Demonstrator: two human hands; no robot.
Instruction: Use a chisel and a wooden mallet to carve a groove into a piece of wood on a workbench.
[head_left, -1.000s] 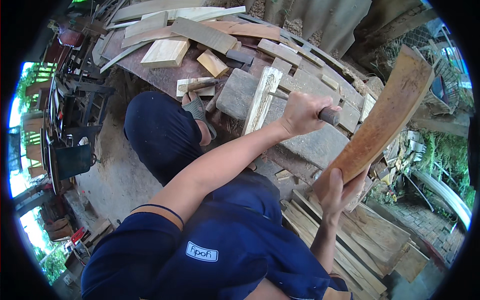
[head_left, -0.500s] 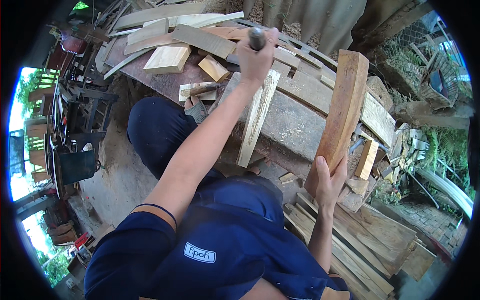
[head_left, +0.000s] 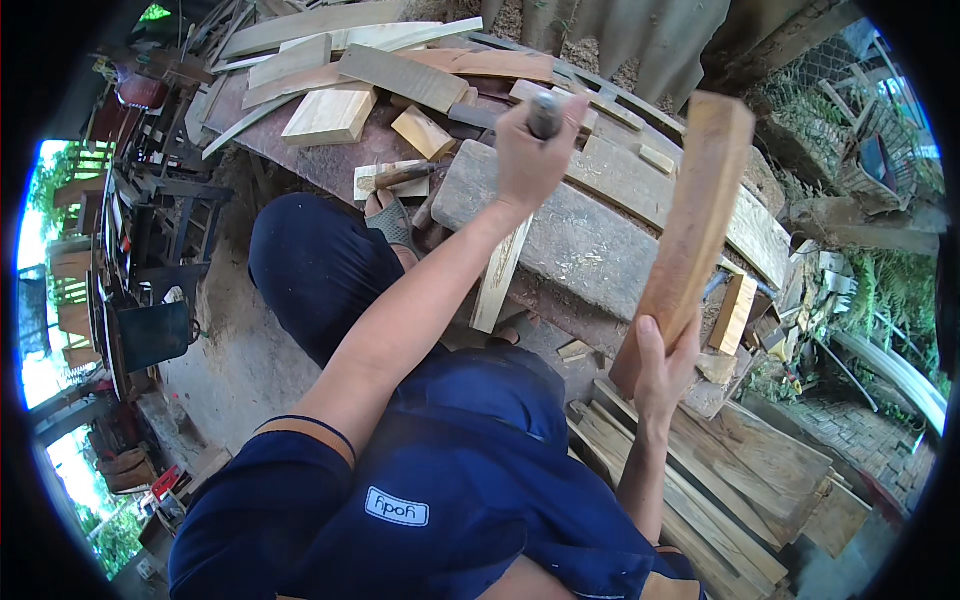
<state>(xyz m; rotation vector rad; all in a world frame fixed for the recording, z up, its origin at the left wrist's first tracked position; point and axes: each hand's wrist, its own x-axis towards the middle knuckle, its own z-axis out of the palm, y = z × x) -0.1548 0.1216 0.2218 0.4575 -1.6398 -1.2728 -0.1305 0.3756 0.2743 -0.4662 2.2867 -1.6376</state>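
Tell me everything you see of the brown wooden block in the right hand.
The brown wooden block is long, thick, slightly curved and flat-faced, its tone uneven. The right hand grips its near end, thumb on one face; the far end is free. It slants away, apparently raised over the grey board.

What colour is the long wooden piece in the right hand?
The long wooden piece is orange-brown, seen best in the head view.

Soft daylight lights the bench point(head_left: 600, 245). The gap point(head_left: 35, 350) at far left shines plain white — too bright, with blue edges. The left hand point(head_left: 535, 157) and the wooden block point(head_left: 694, 210) look a bit smeary. Straight things bend near the round, black rim.
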